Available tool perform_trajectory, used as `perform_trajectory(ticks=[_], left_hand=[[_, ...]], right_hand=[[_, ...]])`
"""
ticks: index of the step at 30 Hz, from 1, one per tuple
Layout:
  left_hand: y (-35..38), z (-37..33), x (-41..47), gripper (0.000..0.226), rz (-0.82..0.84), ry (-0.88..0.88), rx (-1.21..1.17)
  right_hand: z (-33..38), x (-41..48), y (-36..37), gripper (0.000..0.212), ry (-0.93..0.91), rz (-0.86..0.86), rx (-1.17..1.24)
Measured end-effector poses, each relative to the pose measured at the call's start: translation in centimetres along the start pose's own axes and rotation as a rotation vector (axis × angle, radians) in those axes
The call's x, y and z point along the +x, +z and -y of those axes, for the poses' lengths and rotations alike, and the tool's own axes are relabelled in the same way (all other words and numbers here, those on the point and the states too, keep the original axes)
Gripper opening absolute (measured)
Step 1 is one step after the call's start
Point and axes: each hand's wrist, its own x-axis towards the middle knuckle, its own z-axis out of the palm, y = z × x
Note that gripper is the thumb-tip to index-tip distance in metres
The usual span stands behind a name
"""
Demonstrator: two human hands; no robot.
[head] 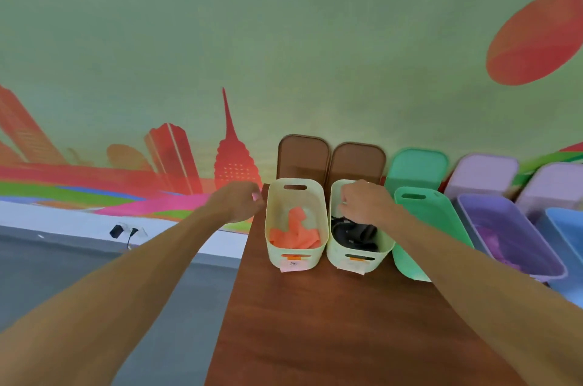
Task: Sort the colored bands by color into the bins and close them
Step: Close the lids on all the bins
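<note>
Just behind the right hand (362, 201), curled over the black bands (353, 232) in their bin (383, 246), a brown lid (358, 161) leans upright on the wall. The left hand (235, 201) is curled farther left. I cannot tell whether either holds anything.

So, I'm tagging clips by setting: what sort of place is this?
Likely a playroom or classroom: a bright city-skyline mural covers the wall, and pastel bins with their lids propped behind stand in a row on a wooden table.
</note>
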Motion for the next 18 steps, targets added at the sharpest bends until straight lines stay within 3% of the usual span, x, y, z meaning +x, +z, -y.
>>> perform_trajectory(ticks=[7, 13, 18], left_hand=[[0.0, 0.5, 6.4, 0.029, -0.004, 0.018, 0.003], [0.6, 1.2, 16.2, 0.037, 0.072, -0.039, 0.068], [0.9, 0.9, 22.2, 0.046, 0.051, -0.035, 0.091]], right_hand=[[-1.1, 6.3, -0.4, 0.024, -0.003, -0.017, 0.047], [-3.8, 15.0, 0.4, 0.016, -0.027, -0.073, 0.115], [-4.9, 20.8, 1.3, 0.032, -0.045, -0.096, 0.12]])
